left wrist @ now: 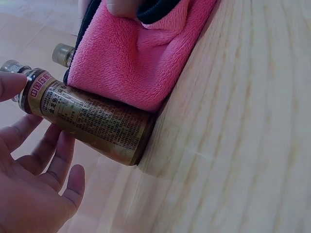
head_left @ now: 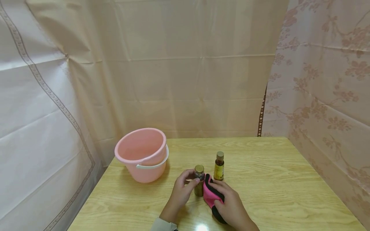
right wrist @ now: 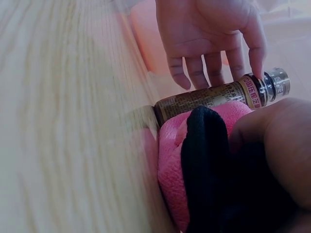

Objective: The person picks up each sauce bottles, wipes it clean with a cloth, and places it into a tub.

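My left hand (head_left: 182,189) pinches a small glass bottle (head_left: 199,189) with a gold label at its neck, thumb on one side and fingertips on the other. The bottle stands upright on the table, its cap uppermost. In my right hand (head_left: 231,203) is a bunched pink cloth (left wrist: 126,58) with black edging, gripped between thumb and fingers. The cloth's pink side presses along the bottle's label, seen also in the right wrist view where part of the bottle (right wrist: 209,97) shows behind the cloth. A second, brown bottle (head_left: 219,168) with a yellow label stands just beyond the right hand.
A pink bucket (head_left: 145,173) with a pale handle stands at the left of the wooden table (head_left: 266,179), a pink basin (head_left: 140,130) resting tilted in its top. Beige cloth (head_left: 188,80) hangs behind, with a floral curtain (head_left: 326,96) on the right.
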### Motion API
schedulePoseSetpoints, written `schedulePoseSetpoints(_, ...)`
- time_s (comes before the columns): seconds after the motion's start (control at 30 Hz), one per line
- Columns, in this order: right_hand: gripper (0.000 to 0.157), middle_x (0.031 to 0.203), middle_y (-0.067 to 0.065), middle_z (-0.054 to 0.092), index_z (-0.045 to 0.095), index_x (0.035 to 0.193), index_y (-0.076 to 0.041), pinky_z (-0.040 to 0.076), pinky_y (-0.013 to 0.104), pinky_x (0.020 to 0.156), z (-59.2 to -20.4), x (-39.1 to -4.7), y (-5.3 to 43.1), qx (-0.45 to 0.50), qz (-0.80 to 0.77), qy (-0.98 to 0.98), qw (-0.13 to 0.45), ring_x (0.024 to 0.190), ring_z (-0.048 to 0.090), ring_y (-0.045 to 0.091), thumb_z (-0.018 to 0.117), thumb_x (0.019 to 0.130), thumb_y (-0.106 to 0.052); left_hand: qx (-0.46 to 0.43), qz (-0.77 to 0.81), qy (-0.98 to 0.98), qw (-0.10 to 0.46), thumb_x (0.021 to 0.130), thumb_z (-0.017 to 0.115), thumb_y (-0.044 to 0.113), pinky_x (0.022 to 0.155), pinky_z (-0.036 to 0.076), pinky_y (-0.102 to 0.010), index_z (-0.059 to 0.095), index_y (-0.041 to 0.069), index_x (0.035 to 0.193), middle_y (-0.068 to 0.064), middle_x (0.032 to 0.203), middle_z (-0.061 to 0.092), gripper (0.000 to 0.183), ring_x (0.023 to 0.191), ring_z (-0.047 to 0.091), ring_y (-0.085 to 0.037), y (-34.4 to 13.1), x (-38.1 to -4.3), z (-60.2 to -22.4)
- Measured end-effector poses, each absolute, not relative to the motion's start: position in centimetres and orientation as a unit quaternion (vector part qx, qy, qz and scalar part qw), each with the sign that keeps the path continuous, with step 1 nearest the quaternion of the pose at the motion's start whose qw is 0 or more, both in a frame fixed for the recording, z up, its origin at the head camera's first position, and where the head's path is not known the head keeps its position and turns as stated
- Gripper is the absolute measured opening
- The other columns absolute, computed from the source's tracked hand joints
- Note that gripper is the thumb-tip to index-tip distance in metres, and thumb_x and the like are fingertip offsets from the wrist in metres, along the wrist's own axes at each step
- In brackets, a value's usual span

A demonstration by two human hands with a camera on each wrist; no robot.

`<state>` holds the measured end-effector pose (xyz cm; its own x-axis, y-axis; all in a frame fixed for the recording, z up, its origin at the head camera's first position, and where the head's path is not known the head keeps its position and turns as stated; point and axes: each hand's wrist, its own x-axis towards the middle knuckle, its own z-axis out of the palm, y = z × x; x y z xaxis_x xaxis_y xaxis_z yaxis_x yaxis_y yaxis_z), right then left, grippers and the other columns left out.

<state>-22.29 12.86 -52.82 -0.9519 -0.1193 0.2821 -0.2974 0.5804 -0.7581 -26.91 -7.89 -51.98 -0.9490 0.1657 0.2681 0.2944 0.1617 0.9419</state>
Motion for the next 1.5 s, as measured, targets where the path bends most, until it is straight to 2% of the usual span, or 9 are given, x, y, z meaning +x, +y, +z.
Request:
schedulePoseSetpoints(0.33, 0.070, 0.143, -0.008, 0.061, 0.071, 0.128, -0.035, 0.053, 0.046, 0.102, -52.82, -22.20, 12.86, 0.123, 0.441, -0.881, 0.120, 0.134, 0.057, 0.025, 0.070, 0.075, 0.011, -0.145, -0.625, -0.765, 0.058, 0.098, 0.068, 0.023, 0.093, 0.044, -0.035, 0.071, 0.020, 0.125, -0.001, 0.122, 0.069, 0.027, 0.109, 0.061, -0.014, -7.86, -26.85, -52.02)
schedulePoseSetpoints(0.77, 0.078, 0.143, -0.013, 0.059, 0.069, 0.131, -0.039, 0.054, 0.043, 0.101, -52.65, -21.93, 12.78, 0.144, 0.450, -0.865, 0.167, 0.132, 0.058, 0.017, 0.072, 0.072, 0.013, -0.140, -0.617, -0.772, 0.064, 0.097, 0.070, 0.025, 0.093, 0.041, -0.037, 0.072, 0.021, 0.127, 0.001, 0.119, 0.069, 0.030, 0.109, 0.061, -0.015, -7.77, -26.54, -51.61)
schedulePoseSetpoints(0.97, 0.079, 0.145, -0.008, 0.059, 0.068, 0.135, -0.034, 0.055, 0.035, 0.097, -52.54, -21.87, 12.71, 0.165, 0.455, -0.851, 0.202, 0.132, 0.060, 0.022, 0.071, 0.073, 0.015, -0.140, -0.614, -0.773, 0.072, 0.096, 0.071, 0.025, 0.091, 0.042, -0.038, 0.073, 0.018, 0.126, -0.002, 0.117, 0.070, 0.031, 0.106, 0.062, -0.015, -7.82, -26.56, -51.55)
schedulePoseSetpoints(1.27, 0.082, 0.148, -0.004, 0.058, 0.066, 0.138, -0.030, 0.049, 0.020, 0.100, -52.42, -21.83, 12.93, 0.188, 0.492, -0.818, 0.233, 0.132, 0.060, 0.026, 0.068, 0.072, 0.019, -0.141, -0.612, -0.775, 0.069, 0.096, 0.071, 0.025, 0.092, 0.041, -0.038, 0.073, 0.019, 0.127, -0.001, 0.119, 0.070, 0.032, 0.107, 0.063, -0.014, -7.80, -26.54, -51.46)
schedulePoseSetpoints(1.5, 0.080, 0.153, 0.003, 0.054, 0.064, 0.141, -0.021, 0.046, 0.016, 0.104, -52.22, -21.65, 12.96, 0.214, 0.523, -0.787, 0.246, 0.137, 0.056, 0.030, 0.068, 0.073, 0.022, -0.137, -0.614, -0.775, 0.068, 0.095, 0.072, 0.024, 0.092, 0.041, -0.037, 0.070, 0.022, 0.130, 0.000, 0.118, 0.071, 0.035, 0.107, 0.063, -0.014, -7.70, -26.50, -51.57)
